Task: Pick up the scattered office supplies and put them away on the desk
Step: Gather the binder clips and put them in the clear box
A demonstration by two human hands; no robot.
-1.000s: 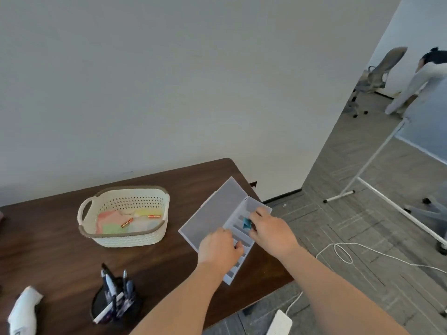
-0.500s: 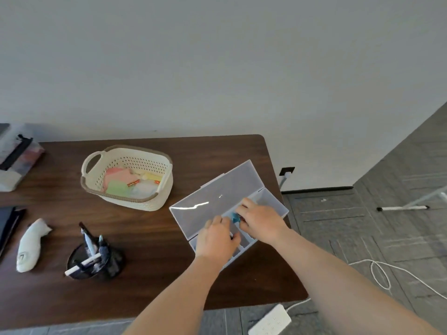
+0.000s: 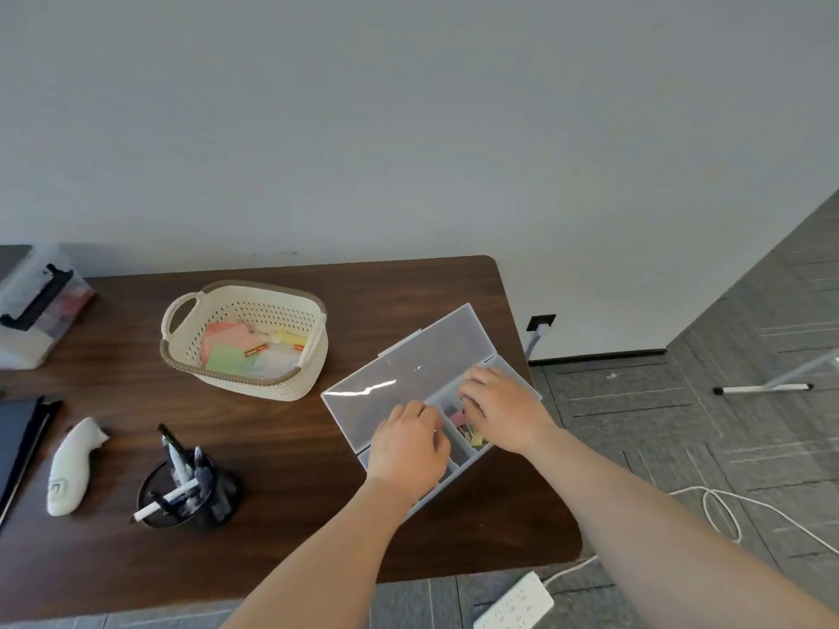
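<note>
While your left hand [image 3: 408, 447] rests curled on the organizer box [image 3: 408, 379] at the worktop's right end, grip contents hidden, the blue clip has left your right hand [image 3: 504, 408]; its grip I cannot tell.

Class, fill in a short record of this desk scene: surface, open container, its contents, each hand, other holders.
surface: dark brown wooden desk
open container: clear plastic compartment box, lid flipped back
contents seen: small coloured clips
left hand: over near compartments
right hand: over far compartments
other holders: cream perforated basket, black mesh pen cup
</note>
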